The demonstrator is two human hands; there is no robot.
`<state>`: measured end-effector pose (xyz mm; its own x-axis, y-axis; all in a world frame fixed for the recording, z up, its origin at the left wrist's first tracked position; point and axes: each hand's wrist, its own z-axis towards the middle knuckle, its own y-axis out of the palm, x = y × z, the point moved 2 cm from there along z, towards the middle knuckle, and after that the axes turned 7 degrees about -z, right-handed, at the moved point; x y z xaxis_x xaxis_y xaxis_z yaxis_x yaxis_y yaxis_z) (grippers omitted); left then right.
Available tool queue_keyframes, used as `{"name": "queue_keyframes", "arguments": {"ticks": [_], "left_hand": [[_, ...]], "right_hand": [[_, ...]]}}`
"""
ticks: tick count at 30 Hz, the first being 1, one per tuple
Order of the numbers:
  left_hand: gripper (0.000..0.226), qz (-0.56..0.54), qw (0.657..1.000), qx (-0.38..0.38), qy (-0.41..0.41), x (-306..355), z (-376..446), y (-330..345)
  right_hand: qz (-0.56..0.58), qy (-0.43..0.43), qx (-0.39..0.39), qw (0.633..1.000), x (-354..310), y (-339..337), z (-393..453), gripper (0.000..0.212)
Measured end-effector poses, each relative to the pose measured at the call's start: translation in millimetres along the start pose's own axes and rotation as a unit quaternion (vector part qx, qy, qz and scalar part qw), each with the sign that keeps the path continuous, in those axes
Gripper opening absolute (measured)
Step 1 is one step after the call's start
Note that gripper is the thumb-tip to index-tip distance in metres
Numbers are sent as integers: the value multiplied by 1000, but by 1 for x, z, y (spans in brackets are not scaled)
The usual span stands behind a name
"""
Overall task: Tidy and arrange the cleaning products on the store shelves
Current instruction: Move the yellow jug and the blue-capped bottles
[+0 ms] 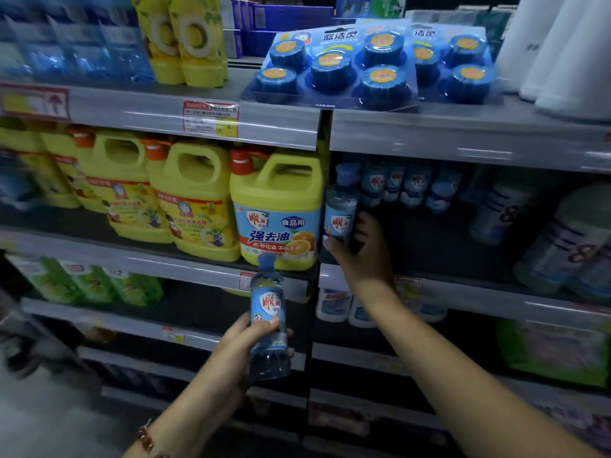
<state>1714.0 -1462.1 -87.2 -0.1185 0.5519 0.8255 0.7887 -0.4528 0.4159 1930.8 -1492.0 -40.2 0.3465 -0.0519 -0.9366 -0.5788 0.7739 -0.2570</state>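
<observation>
Two small blue bottles are being handled right now. The right hand (362, 249) is reaching into the middle shelf (463, 282), and its fingers (358, 223) are curling around one small blue bottle (340, 206) at the shelf's left edge. The left hand (251, 342) is waiting lower down, and its fingers (274, 320) are gripping the second blue bottle (268, 322) out in the air in front of the shelves.

Things could go wrong here. The bottle in the right fingers is sitting close to the front lip, so I think a little push could be tipping it off. Just left of those fingers the dark post (322, 193) between the shelves is standing very near, and the bottle could be bumping it.

Around them, the big yellow jug (276, 209) is sitting on the other side of the post. The row of blue bottles (406, 185) is standing behind the right fingers, farther back, and might be getting knocked over. Above the fingers, the blue puck packs (334, 67) are leaning over the top shelf edge.
</observation>
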Motion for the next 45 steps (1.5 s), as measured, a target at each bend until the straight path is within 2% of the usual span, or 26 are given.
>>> {"name": "queue_keyframes", "arguments": {"ticks": [2,3,4,6,8,11,13,17,20,24,28,31,33,36,41,45], "left_hand": [[49,0,1000,1,7,-3,-2,9],[49,-1,1000,4,8,-4,-2,13],[49,-4,1000,5,7,-7,-1,16],[47,-4,1000,1,4,-10,-1,25],[48,4,1000,-7,2,-16,1,32],[39,50,998,-31,6,-23,0,43],[36,84,995,-51,18,-25,1,50],[38,153,979,-115,65,-18,0,64],[46,310,926,-135,169,-8,4,64],[56,509,801,-120,289,5,10,53],[68,664,679,-49,309,4,13,40],[73,725,618,-15,303,4,15,37],[74,741,599,-10,302,5,15,36],[73,747,590,-3,305,8,14,33],[73,738,601,1,305,11,12,24],[74,737,601,-7,309,9,11,18]], "right_hand": [[-28,-12,1,1000,-5,-11,-30,51],[-61,-6,-27,998,-5,-15,-48,46],[-98,15,-78,992,-4,-16,-69,41],[-152,70,-211,963,5,-14,-107,48],[-153,127,-278,940,15,-12,-132,57],[-84,179,-271,942,20,-19,-135,49],[-28,184,-276,943,23,-26,-130,40],[0,165,-258,952,27,-41,-118,43],[-15,121,-209,970,25,-52,-109,38],[-9,54,-150,987,21,-63,-83,39],[6,19,-67,998,20,-66,-48,39],[-2,14,-24,1000,18,-63,-20,41],[-39,27,-14,999,16,-58,-4,44],[-121,38,-37,991,13,-52,4,46],[-189,53,-72,978,10,-49,4,46],[-218,68,-78,970,8,-49,0,56]]}}
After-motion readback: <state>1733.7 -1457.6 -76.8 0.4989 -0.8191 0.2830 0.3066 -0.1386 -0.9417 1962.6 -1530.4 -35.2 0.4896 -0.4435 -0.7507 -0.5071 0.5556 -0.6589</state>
